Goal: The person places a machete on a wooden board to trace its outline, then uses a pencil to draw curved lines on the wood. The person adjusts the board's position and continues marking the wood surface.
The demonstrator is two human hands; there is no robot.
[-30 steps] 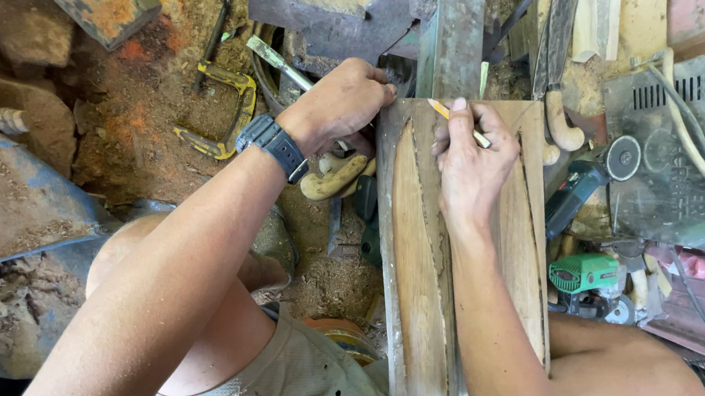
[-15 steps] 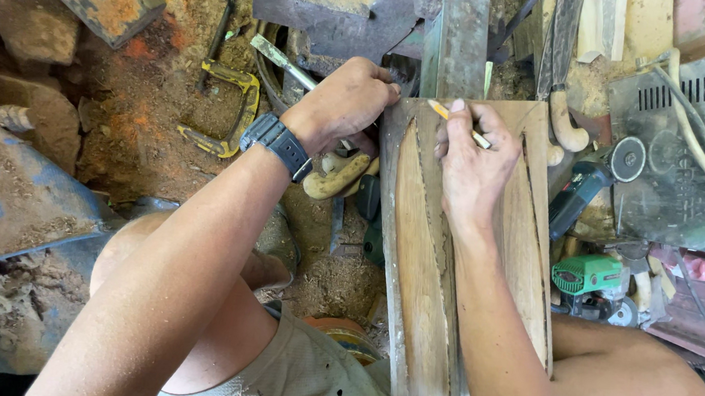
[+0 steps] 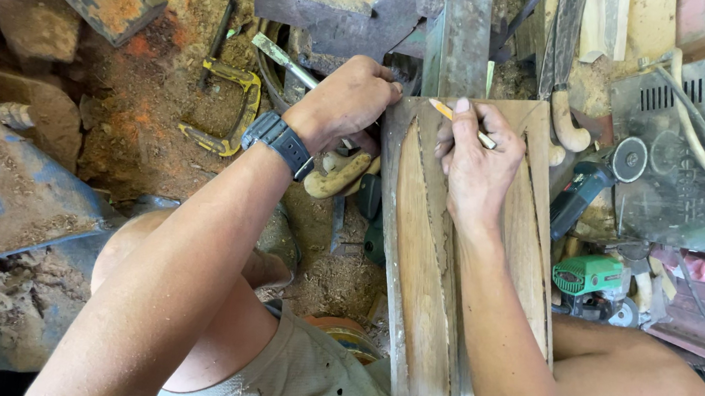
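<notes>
A long wooden plank [image 3: 423, 265] with raised strips and pencil lines lies lengthwise between my legs. My left hand [image 3: 346, 100], with a black watch on the wrist, grips the plank's far left corner. My right hand [image 3: 476, 163] rests on the plank's far end and holds a yellow pencil [image 3: 461, 122] with its tip near the top edge. A grey metal bar [image 3: 464, 37] stands just beyond the plank's end.
Left of the plank lie a yellow clamp [image 3: 232, 109], a chisel [image 3: 284, 60] and a wooden-handled tool [image 3: 339, 175] on dusty ground. To the right sit an angle grinder [image 3: 600, 179], a green power tool [image 3: 591, 275], a dark machine casing [image 3: 701, 154] and a white hose [image 3: 701, 154].
Both hands stay at the plank's far end. The pencil has shifted only slightly in my right hand.
</notes>
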